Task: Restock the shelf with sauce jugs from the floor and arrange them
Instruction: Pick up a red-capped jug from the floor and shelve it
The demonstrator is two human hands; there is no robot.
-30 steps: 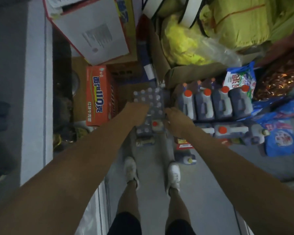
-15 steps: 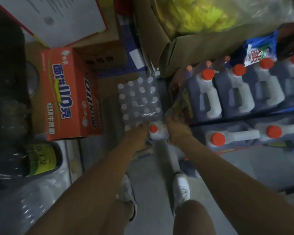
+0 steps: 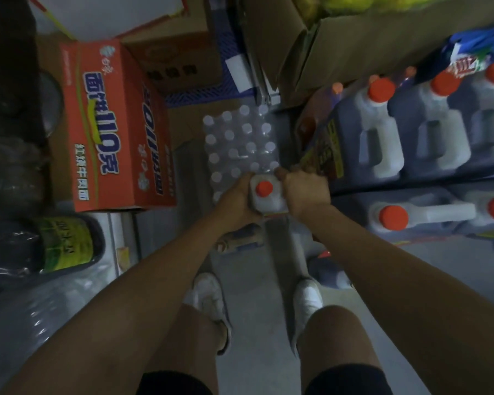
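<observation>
We hold one sauce jug (image 3: pixel 267 198) between both hands, seen from above with its red cap (image 3: pixel 264 188) facing us. Our left hand (image 3: pixel 236 201) wraps the jug's left side, fingers curled round its white shoulder; our right hand (image 3: pixel 307 192) grips the right side, knuckles up and fingers bent over the far edge. So both grips are closed on the same jug, one on each flank, and the jug sits right between them, above the floor (image 3: pixel 257 283).

Just beyond the grip, touching or nearly touching our fingertips in this view, lies a shrink-wrapped pack of small bottles (image 3: pixel 240 143) with pale caps. To the right of the grip stand rows of more jugs (image 3: pixel 382 138) with red caps and white handles, dark liquid inside; a lower row (image 3: pixel 422 215) lies on its side, caps pointing towards the grip. One labelled jug (image 3: pixel 322 146) leans just past our right hand.

Left of the grip stands an orange carton (image 3: pixel 111 124) with blue lettering, and further left and nearer to us a dark bottle with a green label (image 3: pixel 66 246) under plastic wrap. Beyond the pack are brown cardboard boxes (image 3: pixel 311 47) and a blue crate (image 3: pixel 211 89).

Below the grip we see our white shoes (image 3: pixel 208 297) on the grey floor, with another jug (image 3: pixel 325 272) lying beside the right one.
</observation>
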